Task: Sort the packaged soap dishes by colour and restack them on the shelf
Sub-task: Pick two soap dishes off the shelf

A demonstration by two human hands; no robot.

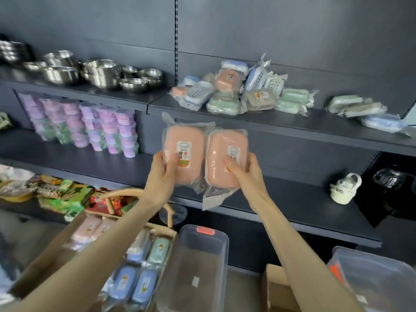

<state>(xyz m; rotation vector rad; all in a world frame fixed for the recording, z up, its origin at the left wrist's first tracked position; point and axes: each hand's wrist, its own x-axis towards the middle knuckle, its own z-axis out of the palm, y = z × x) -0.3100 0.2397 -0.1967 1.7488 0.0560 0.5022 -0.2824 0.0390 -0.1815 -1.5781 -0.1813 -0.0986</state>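
My left hand (pixel 162 174) grips a pink packaged soap dish (pixel 182 140) and my right hand (pixel 245 174) grips a second pink packaged soap dish (pixel 225 174). Both are held side by side, labels facing me, in front of the dark shelf (pixel 315 124). On that shelf lies a loose pile of packaged soap dishes (pixel 234 91) in green, blue, pink and beige. Three more packs (pixel 360 109) lie to the right. A cardboard box (pixel 45 262) at lower left holds blue, green and pink packs (pixel 144 266).
Steel bowls (pixel 101 75) fill the upper left shelf, and purple tubs (pixel 90 127) the shelf below. A clear plastic bin (pixel 193 266) stands under my arms, another (pixel 378 278) at lower right. A white kettle (pixel 344 188) sits on the lower shelf, and a wooden basket handle (pixel 126 192) arches by my left wrist.
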